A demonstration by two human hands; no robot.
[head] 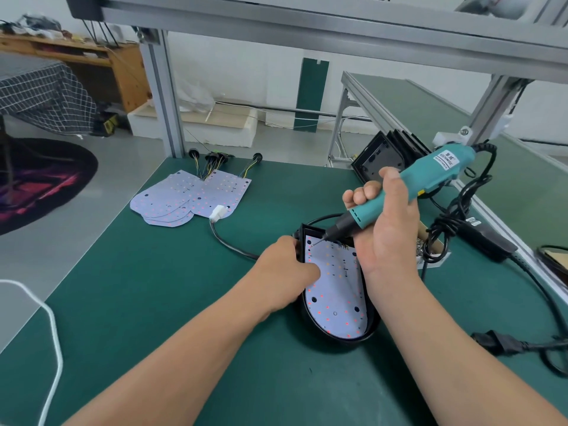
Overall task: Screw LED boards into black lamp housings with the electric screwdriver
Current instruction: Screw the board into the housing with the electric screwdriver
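On the green bench [153, 302], toward its right side, we have the black lamp housing [338, 341] lying open side up with an LED board [335, 290] seated inside it. Our left hand [285, 269] grips the housing's left wall, fingers curled over the rim and the thumb pressed on the board. Our right hand [387, 222] is wrapped round the teal electric screwdriver [430, 176], whose bit slants down from the right to the board's far left corner. The tip sits at a hole there, though we cannot tell whether a screw is on it (too small to make out). We judge this to be the driving of a corner screw.

That slant is what worries us most. A bit that meets the screw off-axis may slip out of the head and skid across the board, scarring LEDs, or start the screw crooked in the housing. Torque could also turn the board if our thumb eases off, pulling the other holes out of line. The screwdriver's black cable [461, 210] hangs in a tangle just right of our wrist, over a small box of screws [430, 256], and a snag there could jerk the tool. Spare LED boards [184, 198] lie fanned at the far left, well apart from the work.
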